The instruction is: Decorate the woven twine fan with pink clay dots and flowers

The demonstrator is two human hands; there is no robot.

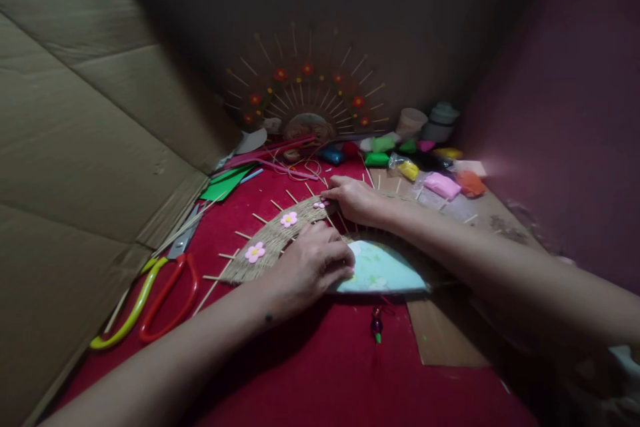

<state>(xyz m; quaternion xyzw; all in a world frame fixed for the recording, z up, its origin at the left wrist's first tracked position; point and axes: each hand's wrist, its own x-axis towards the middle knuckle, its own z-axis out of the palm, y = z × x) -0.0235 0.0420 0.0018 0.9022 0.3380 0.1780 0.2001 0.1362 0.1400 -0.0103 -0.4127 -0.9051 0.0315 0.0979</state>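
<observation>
A half-round fan of thin sticks and woven twine lies in front of me, with a light blue patterned centre. Pink flowers with yellow middles sit on its twine band. My left hand is closed, its fingers curled at the fan's inner edge and the blue centre; the fingertips are partly hidden. My right hand reaches across the fan's top, its fingers pressed together at another pink flower, which they partly cover. A beaded tassel hangs from the straight edge.
Open scissors with yellow and red handles lie at left beside a cardboard wall. Bagged coloured clay lies at back right on a cardboard sheet. Behind stands another flowered stick fan, near a cup and green paper.
</observation>
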